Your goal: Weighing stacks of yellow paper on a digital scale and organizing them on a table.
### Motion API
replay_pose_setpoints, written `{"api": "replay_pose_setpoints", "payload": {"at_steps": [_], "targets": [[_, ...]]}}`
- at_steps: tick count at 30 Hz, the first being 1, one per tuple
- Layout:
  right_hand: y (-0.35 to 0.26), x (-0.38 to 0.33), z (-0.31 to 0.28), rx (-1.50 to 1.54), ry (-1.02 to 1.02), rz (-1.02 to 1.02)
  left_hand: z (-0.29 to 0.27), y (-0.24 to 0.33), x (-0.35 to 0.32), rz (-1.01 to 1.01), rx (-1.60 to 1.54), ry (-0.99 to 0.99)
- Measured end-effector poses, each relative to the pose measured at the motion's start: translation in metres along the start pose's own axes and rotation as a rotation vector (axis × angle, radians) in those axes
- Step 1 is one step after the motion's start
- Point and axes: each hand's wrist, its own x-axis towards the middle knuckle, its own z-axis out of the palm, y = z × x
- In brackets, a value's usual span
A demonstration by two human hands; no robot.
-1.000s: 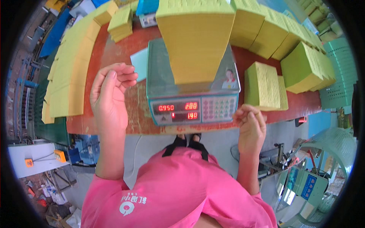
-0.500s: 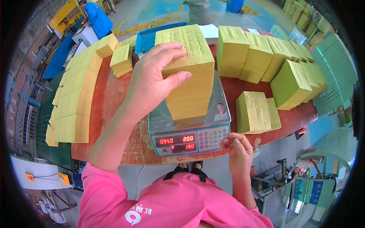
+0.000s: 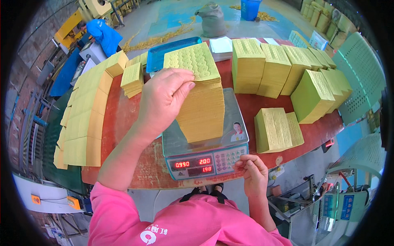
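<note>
A tall stack of yellow joss paper (image 3: 201, 110), stamped on top with rows of round coin marks, stands on the metal pan of a digital scale (image 3: 207, 166). My left hand (image 3: 164, 96) reaches over the stack's near left side, thumb and fingers closed on the near edge of its uppermost sheets. These top sheets sit slightly out of line with the paper below. Beside the scale's keypad, at its lower right, my right hand (image 3: 253, 174) hovers with thumb and fingertips drawn together. Nothing shows between them. Red digits glow on the scale's display.
Joss paper blocks (image 3: 84, 135) line the red table's (image 3: 127, 164) left side; more stacks (image 3: 248, 67) fill the back right. A smaller pair (image 3: 275, 129) sits right of the scale. Behind are a blue tray (image 3: 158, 57) and white paper (image 3: 221, 45). A person in blue (image 3: 104, 35) works far left.
My left fingers, spread over the stack's top before, have closed on its near edge. The display digits have changed. My right hand stays by the keypad, and the whole view has shifted slightly.
</note>
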Motion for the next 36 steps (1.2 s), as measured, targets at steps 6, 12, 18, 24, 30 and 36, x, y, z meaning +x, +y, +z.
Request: {"api": "replay_pose_setpoints", "payload": {"at_steps": [6, 12, 18, 24, 30, 36], "targets": [[-0.015, -0.005, 0.005, 0.014, -0.163, -0.052, -0.002, 0.032, -0.008, 0.416, 0.321, 0.197], [-0.056, -0.018, 0.045, 0.219, -0.415, 0.138, -0.001, 0.072, -0.109, 0.725, 0.299, -0.219], [-0.065, -0.037, -0.003, 0.035, -0.014, 0.155, 0.061, 0.079, -0.128, 0.603, 0.047, -0.225], [-0.102, -0.008, -0.13, -0.393, 0.375, -0.331, 0.112, 0.089, -0.096, 0.155, -0.077, -0.314], [-0.16, 0.057, -0.222, -1.002, 0.434, -0.331, 0.259, 0.117, -0.034, 0.204, -0.059, -0.483], [-0.141, 0.124, -0.265, -0.878, 0.118, -0.166, 0.348, 0.097, -0.02, 0.256, 0.121, -0.571]]}}
